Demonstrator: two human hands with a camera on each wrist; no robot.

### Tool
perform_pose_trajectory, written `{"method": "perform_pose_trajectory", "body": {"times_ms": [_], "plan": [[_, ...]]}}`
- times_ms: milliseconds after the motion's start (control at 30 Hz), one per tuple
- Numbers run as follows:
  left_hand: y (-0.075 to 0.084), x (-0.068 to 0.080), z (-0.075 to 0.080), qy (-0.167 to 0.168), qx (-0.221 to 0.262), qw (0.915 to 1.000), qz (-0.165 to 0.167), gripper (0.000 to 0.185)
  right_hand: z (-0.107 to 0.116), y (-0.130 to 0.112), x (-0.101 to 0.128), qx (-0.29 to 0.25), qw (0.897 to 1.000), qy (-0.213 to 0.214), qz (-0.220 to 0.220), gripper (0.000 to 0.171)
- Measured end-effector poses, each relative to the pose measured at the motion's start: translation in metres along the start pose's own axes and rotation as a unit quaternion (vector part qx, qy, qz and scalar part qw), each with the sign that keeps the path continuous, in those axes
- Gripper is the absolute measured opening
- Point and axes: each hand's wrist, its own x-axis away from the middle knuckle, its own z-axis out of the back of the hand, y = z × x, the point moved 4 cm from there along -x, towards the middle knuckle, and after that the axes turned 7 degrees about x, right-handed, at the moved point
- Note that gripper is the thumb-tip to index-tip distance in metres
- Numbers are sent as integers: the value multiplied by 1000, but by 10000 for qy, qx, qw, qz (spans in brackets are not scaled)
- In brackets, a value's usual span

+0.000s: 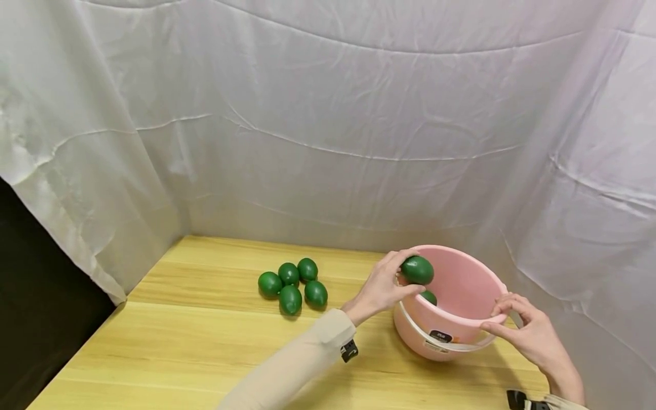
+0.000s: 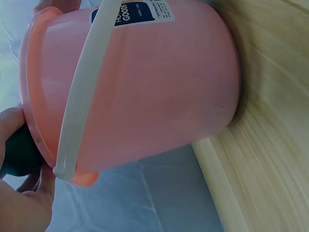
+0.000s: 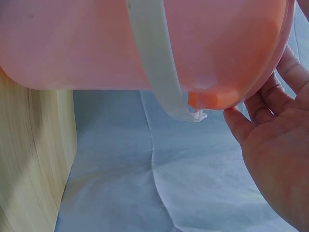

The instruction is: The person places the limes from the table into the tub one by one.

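A pink bucket [image 1: 463,279] stands on the wooden table, its white handle [image 2: 86,92] hanging down against the side. Over the bucket's left rim, my left hand [image 1: 381,287] holds a dark green lime [image 1: 417,270] between thumb and fingers. Another lime [image 1: 428,296] is partly visible inside the bucket, below the held one. On the opposite side, my right hand [image 1: 535,330] pinches the rim, fingers inside and thumb outside; the right wrist view shows the same hand [image 3: 277,137] at the rim. The bucket's bottom inside is hidden.
Several more limes [image 1: 290,299] lie in a cluster on the table [image 1: 205,341], left of the bucket. Pale cloth [image 1: 333,114] hangs behind the table and along both sides. A dark area [image 1: 41,296] lies beyond the left table edge.
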Motion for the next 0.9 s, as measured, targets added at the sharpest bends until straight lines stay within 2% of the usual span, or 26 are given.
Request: {"method": "perform_pose_trajectory", "body": {"times_ms": [167, 333, 567, 633, 767, 900], "plan": [[-1, 0, -3, -54, 384, 9990, 222, 70, 0, 0, 0, -15, 10000, -18, -28, 28], [-4, 0, -5, 49, 687, 9966, 455, 73, -1, 0, 1, -15, 10000, 6, -7, 28], [-2, 2, -3, 95, 627, 9974, 330, 70, 0, 0, 1, -29, 10000, 29, 51, 30], [0, 4, -1, 188, 579, 9980, 171, 63, 0, 0, 1, -15, 10000, 0, 38, 29], [2, 6, 6, 534, 427, 9974, -222, 37, -1, -1, 1, -27, 10000, -19, -24, 27], [-1, 8, 12, 797, 392, 9956, -313, 16, -1, 0, 1, -27, 10000, -20, -21, 27]]}}
